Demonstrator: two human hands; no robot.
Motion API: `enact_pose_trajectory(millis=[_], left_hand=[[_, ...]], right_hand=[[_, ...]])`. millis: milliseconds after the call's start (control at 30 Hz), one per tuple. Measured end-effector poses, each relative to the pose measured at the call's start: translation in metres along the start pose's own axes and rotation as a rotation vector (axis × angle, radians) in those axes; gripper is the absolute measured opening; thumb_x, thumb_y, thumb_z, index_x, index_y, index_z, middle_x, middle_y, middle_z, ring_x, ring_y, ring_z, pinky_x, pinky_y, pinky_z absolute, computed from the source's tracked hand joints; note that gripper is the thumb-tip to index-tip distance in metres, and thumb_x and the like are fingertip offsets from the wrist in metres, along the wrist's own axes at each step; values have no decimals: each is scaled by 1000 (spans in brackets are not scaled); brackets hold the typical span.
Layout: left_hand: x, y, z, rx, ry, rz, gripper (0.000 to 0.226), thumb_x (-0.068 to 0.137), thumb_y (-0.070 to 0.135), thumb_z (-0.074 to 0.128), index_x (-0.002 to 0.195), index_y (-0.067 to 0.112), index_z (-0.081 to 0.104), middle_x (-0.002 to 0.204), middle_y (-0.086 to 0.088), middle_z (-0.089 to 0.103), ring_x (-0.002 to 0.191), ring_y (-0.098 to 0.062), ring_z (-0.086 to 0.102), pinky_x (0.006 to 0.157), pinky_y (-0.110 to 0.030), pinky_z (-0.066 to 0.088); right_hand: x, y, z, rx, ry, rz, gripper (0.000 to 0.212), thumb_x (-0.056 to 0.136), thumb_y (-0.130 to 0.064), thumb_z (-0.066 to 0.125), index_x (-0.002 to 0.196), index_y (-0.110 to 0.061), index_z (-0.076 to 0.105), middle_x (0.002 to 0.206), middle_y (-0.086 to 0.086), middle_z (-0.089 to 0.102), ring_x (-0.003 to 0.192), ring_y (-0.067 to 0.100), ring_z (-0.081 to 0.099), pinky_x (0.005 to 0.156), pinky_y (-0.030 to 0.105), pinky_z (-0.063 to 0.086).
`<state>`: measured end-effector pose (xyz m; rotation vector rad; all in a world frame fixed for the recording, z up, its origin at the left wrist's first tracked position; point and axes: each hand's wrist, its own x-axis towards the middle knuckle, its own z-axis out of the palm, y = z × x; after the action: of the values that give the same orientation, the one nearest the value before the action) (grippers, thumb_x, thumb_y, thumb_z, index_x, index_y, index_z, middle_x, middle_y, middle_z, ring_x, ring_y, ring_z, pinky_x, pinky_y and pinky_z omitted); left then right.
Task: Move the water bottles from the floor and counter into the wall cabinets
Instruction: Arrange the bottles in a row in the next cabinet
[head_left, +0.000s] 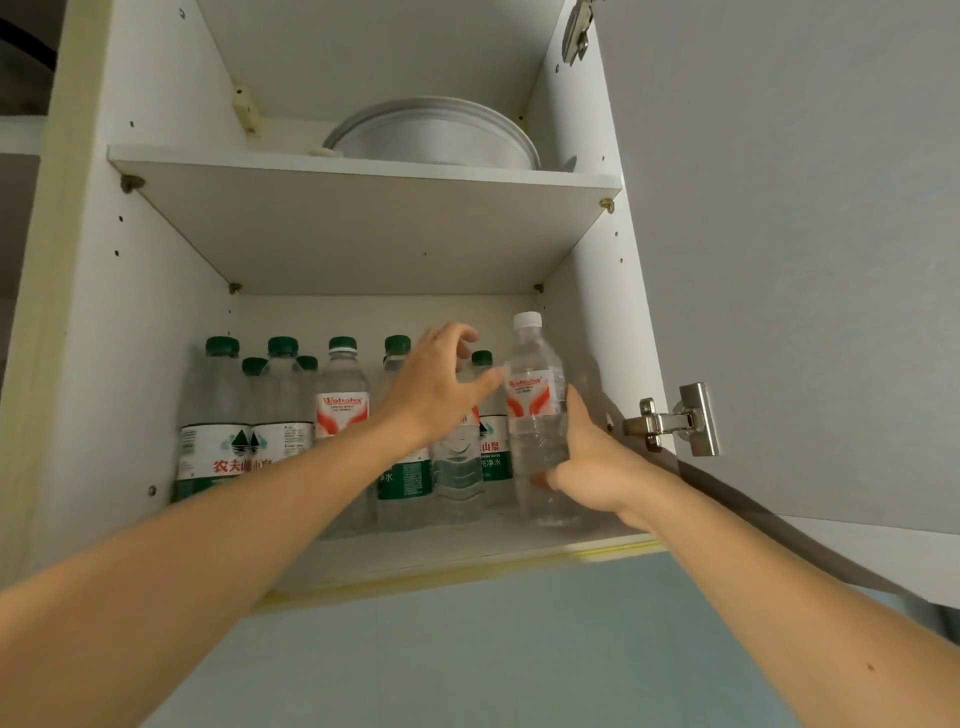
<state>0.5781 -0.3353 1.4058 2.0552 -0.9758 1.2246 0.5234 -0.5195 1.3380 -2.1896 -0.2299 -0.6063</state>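
Note:
The open wall cabinet (171, 322) holds several water bottles on its lower shelf, most with green caps (221, 415). One with a red-and-white label (342, 395) stands among them. My right hand (587, 457) grips a white-capped bottle with a red label (535, 395), upright at the right end of the shelf near the front edge. My left hand (441, 384) hovers in front of the middle bottles with its fingers loosely spread, thumb pointing at the held bottle. It holds nothing.
A white round pot or basin (436, 135) sits on the upper shelf (363, 176). The cabinet door (805, 260) stands open on the right, its metal hinge (670, 421) close to my right wrist. Pale blue wall tiles (467, 649) lie below the cabinet.

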Motion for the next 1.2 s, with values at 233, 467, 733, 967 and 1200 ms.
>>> enact_pose_trajectory(millis=[233, 467, 733, 967, 1200], left_hand=[[-38, 6, -2, -576, -271, -286, 81, 73, 55, 73, 142, 30, 38, 115, 12, 61, 104, -8, 63, 78, -26, 54], [-57, -13, -24, -697, -175, -352, 56, 74, 49, 72, 123, 31, 52, 114, 5, 68, 103, -16, 69, 75, -30, 58], [-65, -41, -53, -616, -184, -387, 44, 76, 52, 72, 117, 38, 60, 109, 7, 71, 97, -15, 71, 69, -28, 57], [-66, -45, -57, -570, -224, -380, 44, 73, 58, 70, 113, 48, 55, 108, 13, 68, 93, -7, 68, 55, -17, 53], [-67, -46, -56, -548, -218, -367, 55, 74, 60, 69, 124, 41, 56, 111, 15, 67, 101, -8, 65, 79, -28, 50]], right_hand=[[-8, -14, 19, 202, -116, -177, 97, 84, -16, 80, 153, -49, 19, 136, -16, 58, 125, 7, 56, 110, 33, 42], [-3, -7, 16, 125, -153, -127, 59, 80, -43, 81, 133, -27, 60, 124, -6, 69, 116, 13, 64, 105, 42, 51], [50, -6, -4, -277, 226, 88, 63, 92, -32, 71, 141, -8, 42, 131, 10, 62, 112, 27, 63, 83, 32, 53], [81, -9, 14, -179, 276, 215, 95, 90, -31, 73, 154, -9, 6, 144, 18, 51, 126, 37, 56, 103, 45, 51], [82, -4, 19, -360, 356, 194, 77, 93, -29, 68, 147, -6, 18, 139, 21, 53, 122, 40, 58, 92, 43, 51]])
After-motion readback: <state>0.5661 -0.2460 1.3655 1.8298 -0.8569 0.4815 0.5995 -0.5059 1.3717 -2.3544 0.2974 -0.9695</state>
